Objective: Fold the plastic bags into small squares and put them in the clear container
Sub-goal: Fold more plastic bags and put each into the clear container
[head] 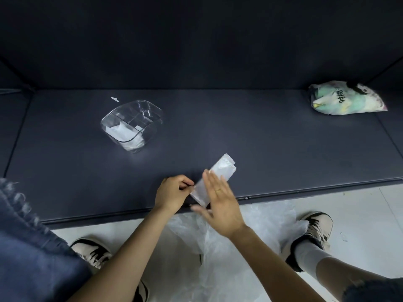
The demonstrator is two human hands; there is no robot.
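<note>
a: your left hand [172,194] has its fingers [188,183] pinched on the near end of the folded bag [214,178], which lies as a long narrow strip on the desk [283,149], close to the front edge. your right hand [220,203] is flat over the strip, fingers straight and released, grasping nothing.

b: so what can go wrong for you here?

a: that strip looks slippery and springy. if you lift the flat hand before the crease is set, i'd expect the layers to fan open again. the far end already shows two uneven edges, so the next fold may come out crooked and not square. and since the strip sits just beside the desk's front edge, a careless sweep could push it off onto the floor.

b: and around you?

a: the clear container [133,125] stands well apart, up and to the left on the desk, with some white folded plastic already in its near compartment. nothing lies between it and the strip. a printed bag [346,100] rests far off at the right rear corner. a loose heap of clear plastic [229,247] lies on the floor between your shoes [317,225]; watch your feet there, it could slide or get trampled.
</note>
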